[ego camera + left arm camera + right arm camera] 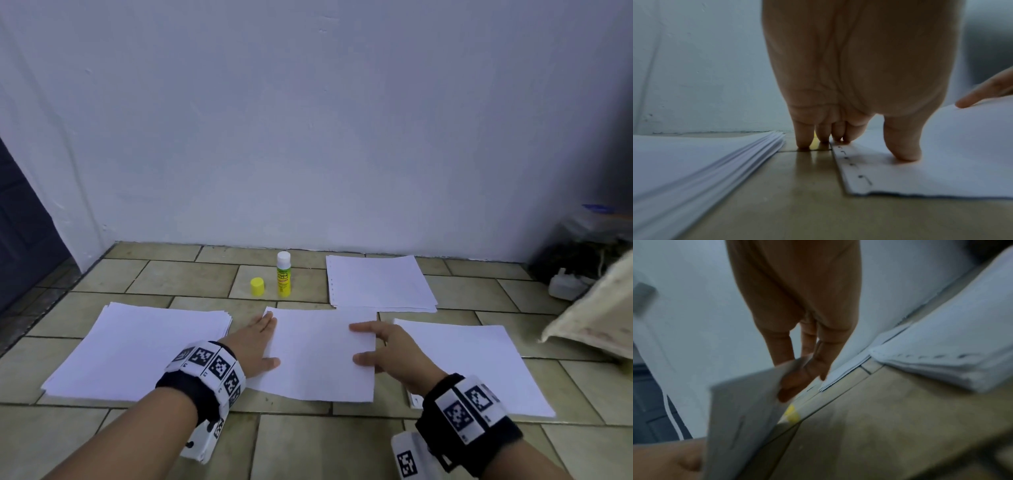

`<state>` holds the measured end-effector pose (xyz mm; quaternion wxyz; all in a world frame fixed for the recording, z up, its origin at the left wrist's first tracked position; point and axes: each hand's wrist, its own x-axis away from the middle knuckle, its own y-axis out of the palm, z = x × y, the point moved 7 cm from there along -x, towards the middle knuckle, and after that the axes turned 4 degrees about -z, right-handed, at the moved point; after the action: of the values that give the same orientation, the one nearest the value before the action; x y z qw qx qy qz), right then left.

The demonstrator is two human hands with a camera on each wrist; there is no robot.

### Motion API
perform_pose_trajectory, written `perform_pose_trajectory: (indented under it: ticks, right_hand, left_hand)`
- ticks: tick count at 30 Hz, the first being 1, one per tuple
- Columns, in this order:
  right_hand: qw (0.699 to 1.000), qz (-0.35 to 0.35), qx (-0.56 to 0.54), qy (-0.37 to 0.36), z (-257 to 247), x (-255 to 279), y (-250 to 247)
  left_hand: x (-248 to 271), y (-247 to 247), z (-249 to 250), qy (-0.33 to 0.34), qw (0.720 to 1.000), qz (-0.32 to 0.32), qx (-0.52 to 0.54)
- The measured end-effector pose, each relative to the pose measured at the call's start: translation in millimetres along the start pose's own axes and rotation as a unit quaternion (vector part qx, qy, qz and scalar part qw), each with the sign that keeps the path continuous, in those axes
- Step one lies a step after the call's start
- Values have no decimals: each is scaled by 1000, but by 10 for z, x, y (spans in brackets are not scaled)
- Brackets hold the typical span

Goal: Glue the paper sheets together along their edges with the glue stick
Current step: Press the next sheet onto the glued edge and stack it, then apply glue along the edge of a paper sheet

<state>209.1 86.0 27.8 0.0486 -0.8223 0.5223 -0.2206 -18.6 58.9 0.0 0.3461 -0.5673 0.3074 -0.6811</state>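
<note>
A single white paper sheet (322, 353) lies on the tiled floor between my hands, with small punch holes along its left edge (851, 164). My left hand (270, 342) stands at that edge with straight fingers; its thumb (902, 152) presses the sheet down and its fingertips touch the floor. My right hand (359, 342) pinches the sheet's right edge, which is raised a little (740, 418). The glue stick (283, 274) stands upright and uncapped near the wall. Its yellow cap (257, 286) sits to its left.
Paper stacks lie at the left (137, 349), the right (479, 363) and the back right (376, 284). A white wall closes the far side. A cream cloth (589, 308), a white plug (565, 284) and dark clutter sit at the right, a dark door (20, 222) at the left.
</note>
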Motion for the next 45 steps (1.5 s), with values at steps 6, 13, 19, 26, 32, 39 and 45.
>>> perform_pose_trajectory:
  ticks: [6,13,19,26,32,39,45]
  right_hand:
    - [995,9,89,-45,-208,2,-350]
    - [991,17,101,-87,-512,-24,-1081]
    - [988,98,80,-85,-622,-387,-1550]
    - [988,89,127,-27,-375,-1124,-1618]
    - [947,85,307,46,-221,-1390,-1584]
    - [905,68,406,111,-6,-1522,-1462]
    - [912,47,384,132,96,-1518,-1538]
  left_hand:
    - [-23,-68,-79,-17,999,10,26]
    - [-41,-90,-40,-31,999,20,12]
    - [-22,-106,-20,-38,999,25,11]
    - [-25,-96,-14,-35,999,25,21]
    - [-38,-100,1,-27,999,28,25]
    - [-40,-88,5,-24,999,25,29]
    - [-46,-82,5,-25,999,24,29]
